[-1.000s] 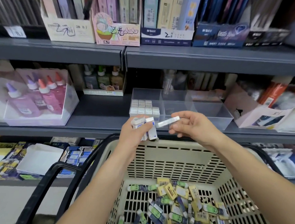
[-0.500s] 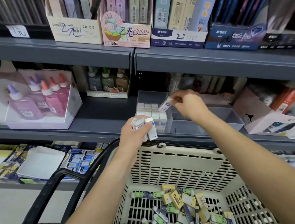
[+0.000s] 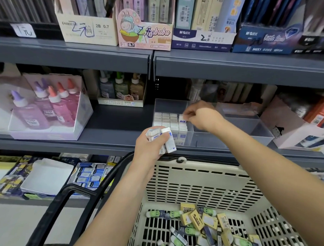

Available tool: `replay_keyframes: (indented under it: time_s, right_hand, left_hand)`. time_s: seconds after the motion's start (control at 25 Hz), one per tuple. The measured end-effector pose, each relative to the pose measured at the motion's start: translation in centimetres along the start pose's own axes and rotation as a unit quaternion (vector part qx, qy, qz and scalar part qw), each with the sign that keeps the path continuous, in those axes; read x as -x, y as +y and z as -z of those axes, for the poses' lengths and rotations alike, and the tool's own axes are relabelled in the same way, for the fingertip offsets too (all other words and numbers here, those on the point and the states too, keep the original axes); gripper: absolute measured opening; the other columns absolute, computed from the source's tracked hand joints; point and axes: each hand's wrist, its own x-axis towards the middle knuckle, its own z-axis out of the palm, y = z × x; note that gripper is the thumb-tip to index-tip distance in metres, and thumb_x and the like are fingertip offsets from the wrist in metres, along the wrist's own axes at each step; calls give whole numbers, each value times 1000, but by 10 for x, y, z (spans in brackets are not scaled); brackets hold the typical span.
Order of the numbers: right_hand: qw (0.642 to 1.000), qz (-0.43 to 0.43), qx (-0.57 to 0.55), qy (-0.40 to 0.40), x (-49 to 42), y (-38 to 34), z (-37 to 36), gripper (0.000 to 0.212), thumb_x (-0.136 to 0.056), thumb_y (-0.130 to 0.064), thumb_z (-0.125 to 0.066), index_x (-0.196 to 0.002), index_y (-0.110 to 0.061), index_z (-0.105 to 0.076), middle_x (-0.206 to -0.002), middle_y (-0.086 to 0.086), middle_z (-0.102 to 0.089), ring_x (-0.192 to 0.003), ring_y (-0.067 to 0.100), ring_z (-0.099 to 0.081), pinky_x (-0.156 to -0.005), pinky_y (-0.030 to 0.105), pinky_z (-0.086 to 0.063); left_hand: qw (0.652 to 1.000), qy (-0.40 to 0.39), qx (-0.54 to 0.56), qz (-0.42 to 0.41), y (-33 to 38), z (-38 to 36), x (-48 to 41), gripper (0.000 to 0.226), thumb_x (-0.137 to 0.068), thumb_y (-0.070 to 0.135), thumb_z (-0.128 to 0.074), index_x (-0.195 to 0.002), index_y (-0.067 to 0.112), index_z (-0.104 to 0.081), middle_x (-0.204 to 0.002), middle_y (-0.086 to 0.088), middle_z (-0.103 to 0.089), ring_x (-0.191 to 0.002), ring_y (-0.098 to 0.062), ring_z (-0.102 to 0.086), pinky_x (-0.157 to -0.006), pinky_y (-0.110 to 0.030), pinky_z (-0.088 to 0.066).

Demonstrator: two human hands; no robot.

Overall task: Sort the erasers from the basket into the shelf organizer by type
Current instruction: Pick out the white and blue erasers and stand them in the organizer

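- A person's right hand reaches into the clear shelf organizer, fingers pinched on a white eraser with a blue sleeve at the right edge of the rows already packed into the left compartment.
- The left hand waits just above the basket rim, curled closed around a small clutch of matching white erasers; how many it holds cannot be made out.
- The compartments to the right in the organizer appear empty, though the clear walls make that hard to confirm.
- The cream plastic basket below holds the unsorted remainder: yellow-sleeved erasers mixed with green-faced erasers.
- To seat this piece well, the eraser should likely go in upright, sleeve aligned with its neighbours, and be pressed down level before the fingers let go, so the row stays tight and nothing tips into the next compartment.
- Yellow and green types belong in separate compartments.
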Motion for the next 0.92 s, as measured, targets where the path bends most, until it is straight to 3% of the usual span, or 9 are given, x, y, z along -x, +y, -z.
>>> replay_keyframes:
  time_s: [0.12, 0.2, 0.28, 0.32, 0.4, 0.52, 0.6, 0.76, 0.92]
  right_hand:
    - [998, 24, 45, -46, 2, 1, -9, 23, -88, -10, -47, -72, -13, -64, -93, 7, -65, -98, 31, -59, -82, 32, -49]
    - [995, 41, 65, -69, 4, 2, -7, 23, -93, -16, -47, -95, -8, -69, -111, 11, -65, -106, 30, -56, -90, 33, -47]
    - [995, 58, 61, -47, 13, 0, -1, 29, -95, -25, -47, -115, -15, -65, -127, 4, -60, -115, 24, -53, -97, 32, -42]
    - [997, 70, 37, -10, 19, -3, 1, 29, -94, -28, -49, -117, -20, -64, -125, -1, -61, -112, 19, -55, -96, 31, -43]
    - [993, 92, -68, 27, 36, -12, 4, 23, -92, -29, -54, -109, -23, -68, -104, -10, -68, -89, 6, -59, -86, 25, -46]
    - [975, 88, -196, -57, 57, -24, -2, 14, -89, -21, -59, -97, -20, -70, -68, -17, -66, -55, -2, -57, -63, 9, -46]
    - [968, 77, -229, -63, 60, -23, -3, 10, -87, -13, -61, -91, -13, -70, -52, -14, -61, -49, -4, -56, -50, 4, -39]
    - [909, 63, -408, -48, 60, -14, 9, 11, -88, -7, -60, -87, -16, -66, -61, -7, -67, -60, 0, -63, -46, 12, -40]
    - [870, 81, -482, -64, 63, -6, 12, 18, -91, -7, -55, -90, -21, -67, -74, -6, -71, -71, 3, -65, -54, 13, -46]
  left_hand:
    - [1000, 0, 11, 3, 0, 0, -1, 16, -85, 6, -64, -92, 20, -62, -91, -5, -68, -87, -20, -66, -87, -39, -53]
    - [1000, -2, 16, 4, -1, 0, -2, 16, -85, 6, -65, -93, 19, -62, -94, -7, -67, -87, -20, -66, -86, -38, -53]
    - [1000, -4, 19, 6, -2, 1, -2, 16, -84, 6, -66, -94, 18, -62, -95, -8, -67, -87, -20, -65, -85, -38, -54]
    - [1000, -3, 18, 6, -2, 1, -3, 16, -84, 6, -67, -93, 18, -62, -95, -8, -67, -86, -20, -65, -84, -38, -54]
    - [1000, -3, 19, 6, -2, 0, -3, 17, -83, 6, -68, -94, 17, -63, -93, -7, -67, -84, -19, -66, -83, -38, -54]
    - [1000, -20, 16, -2, -2, -1, -2, 20, -82, 6, -69, -100, 14, -63, -92, -8, -69, -82, -18, -67, -80, -37, -55]
    - [999, -35, 15, -5, -3, -1, -1, 23, -83, 8, -68, -105, 9, -62, -95, -12, -68, -85, -22, -67, -80, -38, -55]
    - [997, -61, 42, 11, -4, 1, -2, 16, -87, 18, -64, -102, 13, -60, -94, -6, -69, -80, -14, -69, -71, -28, -57]
    - [989, -100, 86, 65, -5, -2, 0, 26, -86, 24, -64, -109, 12, -61, -90, -5, -74, -75, -13, -69, -63, -26, -56]
